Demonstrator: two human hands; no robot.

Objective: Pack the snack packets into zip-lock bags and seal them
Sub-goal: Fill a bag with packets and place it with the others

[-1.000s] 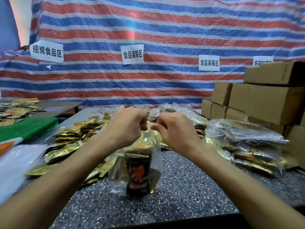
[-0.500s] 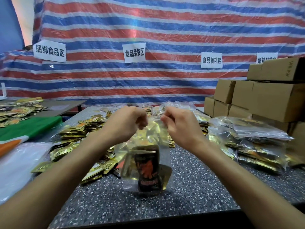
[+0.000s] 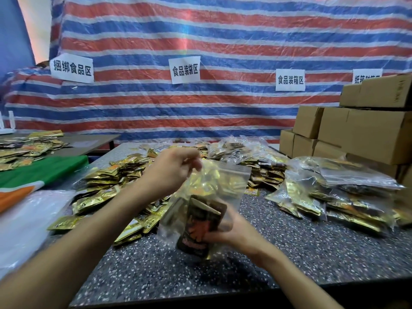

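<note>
Striped tarp (image 3: 223, 41) hangs behind a speckled table (image 3: 156, 270). Near the middle, the left hand (image 3: 171, 172) pinches the zip-lock bag (image 3: 223, 184) at its top left corner, while the right hand (image 3: 236, 230) cups its lower part, fingers curled round the dark snack packet (image 3: 200, 224) inside.

Clear zip-lock bag (image 3: 231, 175) is upright, raised off the worktop (image 3: 289, 253), its top strip tilted. It contains gold packets and one dark packet (image 3: 200, 221) with orange print. Loose gold snack packets (image 3: 104, 181) lie heaped at left. Filled bags (image 3: 334, 188) are piled at right.
</note>
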